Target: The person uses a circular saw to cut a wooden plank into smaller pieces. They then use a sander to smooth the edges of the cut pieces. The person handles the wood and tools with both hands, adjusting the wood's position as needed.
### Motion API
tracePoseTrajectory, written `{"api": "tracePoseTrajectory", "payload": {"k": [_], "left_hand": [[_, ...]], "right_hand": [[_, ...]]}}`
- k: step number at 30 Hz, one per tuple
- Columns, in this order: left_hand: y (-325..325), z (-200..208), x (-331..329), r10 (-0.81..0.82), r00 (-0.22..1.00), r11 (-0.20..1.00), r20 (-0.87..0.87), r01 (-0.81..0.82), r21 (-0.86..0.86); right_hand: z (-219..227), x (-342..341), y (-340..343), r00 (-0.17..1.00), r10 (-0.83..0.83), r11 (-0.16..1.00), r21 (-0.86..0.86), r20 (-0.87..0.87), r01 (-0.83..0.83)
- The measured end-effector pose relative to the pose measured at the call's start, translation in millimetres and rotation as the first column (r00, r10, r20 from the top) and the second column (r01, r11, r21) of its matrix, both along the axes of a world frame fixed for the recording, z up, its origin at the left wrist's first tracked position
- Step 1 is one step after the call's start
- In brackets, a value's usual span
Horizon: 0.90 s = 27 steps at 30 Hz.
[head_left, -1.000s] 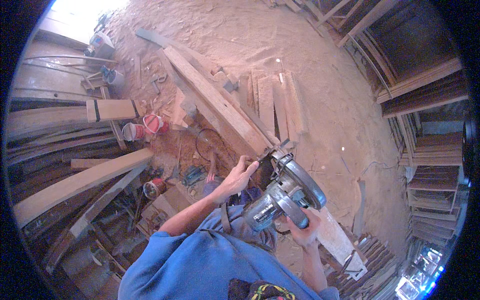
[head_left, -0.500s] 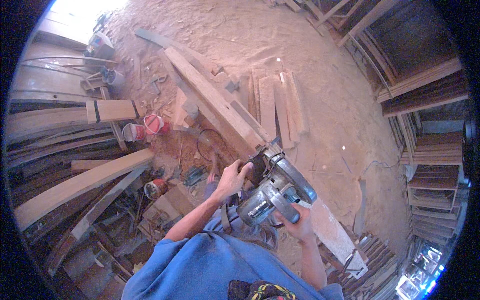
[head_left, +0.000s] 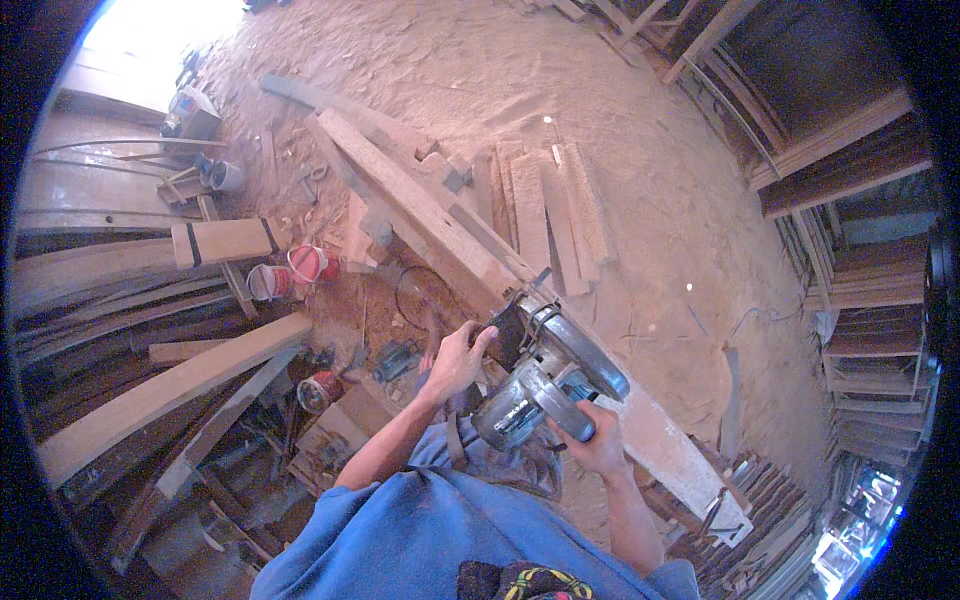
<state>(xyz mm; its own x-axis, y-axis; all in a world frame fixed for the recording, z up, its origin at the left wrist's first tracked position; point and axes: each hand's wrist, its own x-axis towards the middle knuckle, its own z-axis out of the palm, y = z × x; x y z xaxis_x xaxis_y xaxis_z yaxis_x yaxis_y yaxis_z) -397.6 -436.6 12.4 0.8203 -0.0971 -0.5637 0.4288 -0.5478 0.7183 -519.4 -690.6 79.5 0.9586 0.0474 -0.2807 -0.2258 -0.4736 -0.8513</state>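
Observation:
A metal-bodied circular saw (head_left: 512, 408) lies across a long wooden beam (head_left: 420, 205), which runs from the far left toward the near right. My right hand (head_left: 597, 440) is wrapped around the saw's rear handle. At the saw's left front, my left hand (head_left: 458, 362) has its fingers closed on the dark edge of the base plate, thumb on top. The blade is hidden by the guard and body. Past the saw, a pale board (head_left: 672, 462) continues to the near right, with a small metal fitting (head_left: 714, 510) near its end.
Several rough boards (head_left: 545, 215) lie on the sawdust-covered floor (head_left: 680, 190) beyond the beam. Red-and-white buckets (head_left: 312, 263) stand at left, near curved timbers (head_left: 190, 375). A cord loop (head_left: 412, 297) hangs by my left hand. Stacked planks (head_left: 880, 300) line the right side.
The view has shifted slightly. The saw sits a little differently against the beam, with more of a side strip showing beyond its front. Both hands keep their hold.

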Motion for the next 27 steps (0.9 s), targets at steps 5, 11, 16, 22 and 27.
{"api": "tracePoseTrajectory", "payload": {"k": [5, 11, 16, 22, 27], "left_hand": [[-0.2, 7.3, 3.8, -0.019, 0.999, 0.999, -0.047, 0.02, 0.028], [0.0, 1.3, 1.5, -0.03, 1.0, 0.998, 0.001, 0.03, 0.059], [-4.3, 18.7, 6.1, -0.03, 0.997, 0.995, -0.065, 0.035, 0.092], [-3.4, 9.5, 0.8, -0.017, 0.999, 0.997, -0.052, 0.021, 0.079], [-5.1, 13.2, 2.2, -0.014, 0.999, 1.0, -0.051, 0.015, 0.024]], "right_hand": [[0.5, 2.3, 1.0, 0.999, -0.03, 0.998, 0.053, 0.013, 0.029], [0.0, 1.7, 1.0, 0.999, -0.016, 1.0, 0.025, 0.048, 0.015], [1.8, 0.0, -3.7, 0.991, 0.015, 0.999, 0.048, -0.13, -0.009], [-3.9, -5.8, -7.2, 0.996, 0.055, 0.998, 0.025, -0.075, -0.053], [-8.2, -3.6, -3.7, 0.993, 0.014, 0.999, 0.037, 0.12, -0.019]]}}
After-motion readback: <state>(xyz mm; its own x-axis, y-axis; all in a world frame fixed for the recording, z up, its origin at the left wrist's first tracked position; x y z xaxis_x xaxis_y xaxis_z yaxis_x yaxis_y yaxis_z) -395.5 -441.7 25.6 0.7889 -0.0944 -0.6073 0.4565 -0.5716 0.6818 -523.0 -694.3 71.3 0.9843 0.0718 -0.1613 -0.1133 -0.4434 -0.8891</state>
